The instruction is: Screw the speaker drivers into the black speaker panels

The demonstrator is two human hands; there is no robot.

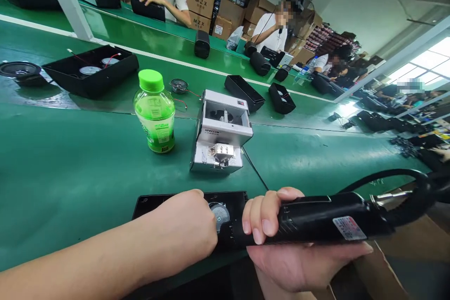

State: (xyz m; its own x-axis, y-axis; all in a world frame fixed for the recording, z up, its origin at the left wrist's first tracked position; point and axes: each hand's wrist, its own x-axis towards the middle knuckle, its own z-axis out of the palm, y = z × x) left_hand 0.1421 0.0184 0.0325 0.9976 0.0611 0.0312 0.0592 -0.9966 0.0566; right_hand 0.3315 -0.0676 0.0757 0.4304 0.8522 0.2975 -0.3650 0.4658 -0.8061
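Observation:
A black electric screwdriver (pixel 323 218) with a cable and a label lies across my right hand (pixel 277 239), whose fingers wrap round its front end. My left hand (pixel 190 225) is a closed fist over the black speaker housing (pixel 154 200); what its fingers hold, if anything, is hidden. A round grey speaker magnet (pixel 220 215) shows in the housing between my hands. The tool's tip is hidden behind my hands. Beyond the housing stands a white-and-grey screw feeder (pixel 225 131).
A green-capped bottle (pixel 154 112) stands left of the feeder. Farther back are an open black housing (pixel 94 68), a loose speaker (pixel 179 86) and smaller black housings (pixel 244 92). A cardboard box (pixel 376 272) is at the lower right. Several people sit across the bench.

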